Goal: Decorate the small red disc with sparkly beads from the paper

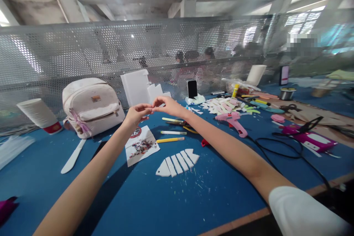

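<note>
Hands over the blue table (221, 184); clock positions are read from where the fingertips meet, with twelve pointing away from the wearer. The left hand (136, 114) and right hand (167, 106) meet tip to tip above the table, fingers bent; whether anything small is pinched between them cannot be told.

At five o'clock, nearer the wearer, lies the fish (177, 163), white and flat: head, slats and tail set side by side with narrow gaps. Between hands and fish lie a white marker (173, 132) and a yellow marker (170, 140). Between six and seven, partly behind the left wrist, is a paper (138, 158) strewn with dark bits.

The pliers (190, 129) at four o'clock are partly covered by the right forearm. At three are the scraps (218, 106), pink glue gun (233, 122) and its looping cable (264, 147); at two, the phone (192, 89). White sheets (135, 86) stand at eleven. The bag (94, 107) is at nine, with cups (41, 116) beyond it; the white knife (73, 157) lies at eight.
</note>
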A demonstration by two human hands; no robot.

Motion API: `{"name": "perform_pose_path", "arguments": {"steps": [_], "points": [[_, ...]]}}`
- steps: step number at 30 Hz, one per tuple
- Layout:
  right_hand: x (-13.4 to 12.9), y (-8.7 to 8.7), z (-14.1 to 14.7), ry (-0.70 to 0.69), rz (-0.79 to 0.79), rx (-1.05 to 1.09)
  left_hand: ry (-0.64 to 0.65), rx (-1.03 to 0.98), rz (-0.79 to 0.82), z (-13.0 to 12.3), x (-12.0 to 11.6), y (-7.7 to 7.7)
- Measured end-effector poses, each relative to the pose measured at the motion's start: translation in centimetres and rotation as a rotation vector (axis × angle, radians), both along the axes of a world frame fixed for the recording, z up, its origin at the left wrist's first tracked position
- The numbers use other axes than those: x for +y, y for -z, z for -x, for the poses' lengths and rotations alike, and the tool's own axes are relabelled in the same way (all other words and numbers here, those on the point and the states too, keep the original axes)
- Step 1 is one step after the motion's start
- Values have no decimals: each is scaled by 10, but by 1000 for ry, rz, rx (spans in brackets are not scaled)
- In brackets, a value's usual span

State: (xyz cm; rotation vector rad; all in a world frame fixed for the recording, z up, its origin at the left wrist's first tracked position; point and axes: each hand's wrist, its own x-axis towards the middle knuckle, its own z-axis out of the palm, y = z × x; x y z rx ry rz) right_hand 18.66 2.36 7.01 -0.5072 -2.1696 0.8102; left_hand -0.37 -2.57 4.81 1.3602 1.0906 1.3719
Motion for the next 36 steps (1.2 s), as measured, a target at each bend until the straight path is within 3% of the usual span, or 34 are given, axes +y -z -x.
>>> {"name": "perform_pose_path", "arguments": {"steps": [10,27,36], "points": [[6,4,-3,-37,120,-4,14,114,-32,-7,-4,0],[13,12,-1,64,145,-8,-9,167,-135,-16,-2,7],[13,10,-4,57,231,-39,-7,201,-172,-18,-3,11]]}}
